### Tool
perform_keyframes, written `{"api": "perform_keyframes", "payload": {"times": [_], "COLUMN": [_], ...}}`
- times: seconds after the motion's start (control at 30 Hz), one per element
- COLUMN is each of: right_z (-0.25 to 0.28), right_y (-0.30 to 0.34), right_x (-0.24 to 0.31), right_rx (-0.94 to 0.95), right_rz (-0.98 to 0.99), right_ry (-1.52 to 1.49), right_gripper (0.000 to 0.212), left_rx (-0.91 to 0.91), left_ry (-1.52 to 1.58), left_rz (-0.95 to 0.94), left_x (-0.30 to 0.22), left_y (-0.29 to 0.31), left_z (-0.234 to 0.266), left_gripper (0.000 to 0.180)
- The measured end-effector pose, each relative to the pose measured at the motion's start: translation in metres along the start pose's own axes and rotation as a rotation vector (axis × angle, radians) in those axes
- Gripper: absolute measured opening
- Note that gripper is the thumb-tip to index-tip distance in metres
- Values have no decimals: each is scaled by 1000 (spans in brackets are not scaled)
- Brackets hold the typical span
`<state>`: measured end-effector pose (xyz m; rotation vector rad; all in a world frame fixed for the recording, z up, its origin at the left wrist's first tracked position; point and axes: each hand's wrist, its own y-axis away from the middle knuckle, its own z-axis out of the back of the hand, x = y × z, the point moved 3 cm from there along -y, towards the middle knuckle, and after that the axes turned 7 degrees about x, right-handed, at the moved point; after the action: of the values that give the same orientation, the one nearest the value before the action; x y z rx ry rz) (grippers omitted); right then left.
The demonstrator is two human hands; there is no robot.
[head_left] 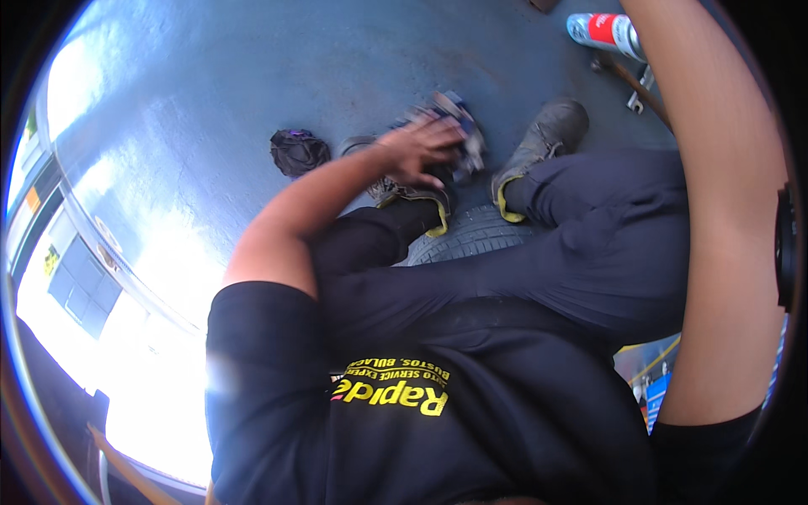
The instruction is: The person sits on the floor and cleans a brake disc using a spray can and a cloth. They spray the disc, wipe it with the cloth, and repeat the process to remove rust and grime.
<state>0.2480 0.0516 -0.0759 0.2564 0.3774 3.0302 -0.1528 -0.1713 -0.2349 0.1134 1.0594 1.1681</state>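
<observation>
My left hand (425, 147), blurred by motion, is over a crumpled grey and dark blue cloth (473, 139) near my left boot. Its fingers look stretched out and apart; whether they touch the cloth, I cannot tell. My right arm reaches up along the right side and leaves the picture at the top, so that hand is out of view. Beside the right forearm lies a spray can (608, 32) with a red and white label. Just below the can are a hammer (627, 76) and a metal wrench (637, 99), partly hidden by the arm.
A black crumpled bundle (299, 152) lies on the grey floor (244, 67), left of my boots. My right boot (551, 130) stands farther right. Under my legs is a tyre (467, 236). Bright openings show at the left, and blue items (656, 396) at lower right.
</observation>
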Motion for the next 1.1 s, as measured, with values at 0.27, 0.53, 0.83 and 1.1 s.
{"api": "perform_keyframes", "payload": {"times": [0.27, 0.53, 0.83, 1.1], "right_z": [5, 15, 10, 14], "right_y": [11, 26, 17, 4], "right_x": [1, 7, -10, 8], "right_rx": [-45, -61, -50, -25], "right_rz": [10, -1, -45, 10], "right_ry": [-29, -110, -124, -128], "right_gripper": [63, 64, 64, 64], "left_rx": [-153, -1239, -835, -952], "left_ry": [-224, 188, -179, -176], "left_rz": [332, 1163, 548, 719], "left_x": [90, 267, 122, 191], "left_y": [54, 75, -100, -33], "left_z": [11, 34, 159, 169], "left_gripper": [69, 83, 71, 66]}}
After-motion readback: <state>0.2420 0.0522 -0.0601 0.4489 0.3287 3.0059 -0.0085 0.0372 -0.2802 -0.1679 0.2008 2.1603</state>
